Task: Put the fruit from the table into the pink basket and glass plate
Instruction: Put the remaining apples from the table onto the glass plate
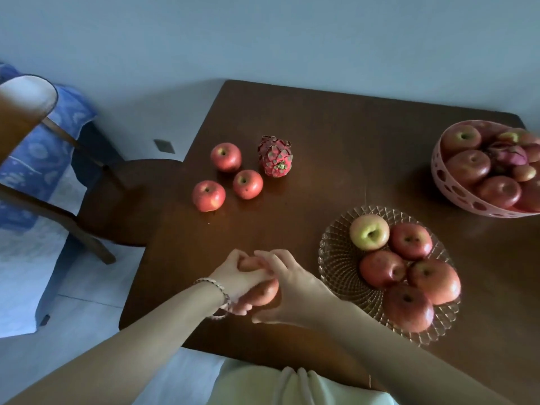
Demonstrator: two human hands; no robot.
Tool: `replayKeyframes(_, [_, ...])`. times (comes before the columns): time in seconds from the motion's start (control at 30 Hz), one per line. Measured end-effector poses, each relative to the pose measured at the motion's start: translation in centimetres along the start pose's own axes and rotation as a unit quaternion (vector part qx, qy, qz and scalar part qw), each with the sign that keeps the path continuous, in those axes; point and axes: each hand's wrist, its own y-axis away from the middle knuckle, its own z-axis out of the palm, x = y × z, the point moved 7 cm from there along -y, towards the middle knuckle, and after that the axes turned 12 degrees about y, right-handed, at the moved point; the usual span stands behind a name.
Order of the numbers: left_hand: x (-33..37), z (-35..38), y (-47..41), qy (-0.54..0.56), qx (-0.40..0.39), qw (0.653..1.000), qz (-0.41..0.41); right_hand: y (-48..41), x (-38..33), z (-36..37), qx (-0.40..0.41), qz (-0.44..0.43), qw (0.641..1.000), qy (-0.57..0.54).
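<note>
Both my hands meet around one red apple (263, 292) just above the table's near edge. My left hand (233, 276) wraps it from the left and my right hand (287, 290) grips it from the right. Three red apples (226, 156) (247, 184) (208, 196) and a pink dragon fruit (276, 156) lie on the brown table (336, 135) at the far left. To the right of my hands, the glass plate (336, 258) holds several apples. At the far right edge stands the pink basket (455, 194), heaped with apples and a dragon fruit.
A wooden chair (117, 200) stands at the table's left side, with a blue patterned cloth (35, 159) behind it. A pale wall runs behind the table. My light clothing (277, 387) shows at the bottom.
</note>
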Motion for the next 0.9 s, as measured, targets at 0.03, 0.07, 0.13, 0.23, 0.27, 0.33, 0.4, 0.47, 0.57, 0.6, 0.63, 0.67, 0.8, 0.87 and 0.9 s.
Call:
replayKeyframes(0.03, [1.2, 1.3, 0.3, 0.000, -0.011, 1.000, 0.028, 0.6, 0.2, -0.7, 0.040, 0.002, 0.999, -0.015])
replayKeyframes(0.07, [2.4, 2.7, 0.5, -0.017, -0.018, 0.998, 0.060, 1.5, 1.0, -1.8, 0.092, 0.010, 0.995, -0.029])
replayKeyframes(0.13, [4.0, 5.2, 1.1, -0.048, -0.047, 0.992, 0.107, 3.3, 2.8, -3.8, 0.160, 0.031, 0.986, -0.021])
replayKeyframes(0.23, [5.0, 9.6, 1.5, -0.068, -0.138, 0.980, 0.128, 6.7, 7.0, -5.2, 0.174, 0.105, 0.979, -0.007])
replayKeyframes(0.27, [5.2, 10.4, 1.4, -0.089, -0.145, 0.975, 0.140, 7.7, 8.3, -5.3, 0.186, 0.133, 0.974, -0.003])
replayKeyframes(0.33, [5.7, 11.2, 1.0, -0.169, -0.115, 0.960, 0.194, 9.4, 10.5, -5.2, 0.220, 0.172, 0.959, 0.046])
replayKeyframes(0.4, [6.1, 11.8, 0.6, -0.226, -0.074, 0.943, 0.233, 10.3, 12.3, -4.4, 0.227, 0.208, 0.945, 0.109])
replayKeyframes(0.47, [6.0, 12.6, 0.6, -0.234, -0.063, 0.938, 0.246, 10.4, 13.1, -3.4, 0.212, 0.240, 0.936, 0.148])
replayKeyframes(0.57, [5.6, 14.5, 0.6, -0.246, -0.082, 0.930, 0.259, 10.0, 13.3, -2.2, 0.182, 0.256, 0.932, 0.181])
replayKeyframes(0.6, [5.4, 15.0, 0.6, -0.247, -0.088, 0.930, 0.258, 9.8, 13.2, -1.8, 0.167, 0.255, 0.932, 0.196])
replayKeyframes(0.63, [5.2, 15.4, 0.5, -0.250, -0.092, 0.929, 0.255, 9.6, 13.2, -1.7, 0.151, 0.259, 0.930, 0.211])
replayKeyframes(0.67, [5.0, 15.8, 0.4, -0.257, -0.091, 0.928, 0.252, 9.6, 13.4, -1.6, 0.140, 0.266, 0.928, 0.220])
replayKeyframes(0.8, [4.6, 17.0, 0.2, -0.260, -0.076, 0.927, 0.259, 9.7, 13.7, -2.0, 0.105, 0.233, 0.939, 0.231])
replayKeyframes(0.87, [4.3, 17.5, 0.1, -0.268, -0.062, 0.926, 0.260, 10.5, 14.6, -2.3, 0.064, 0.195, 0.957, 0.206])
replayKeyframes(0.9, [4.1, 17.8, -0.1, -0.275, -0.055, 0.924, 0.259, 11.0, 15.1, -2.8, 0.058, 0.176, 0.964, 0.189])
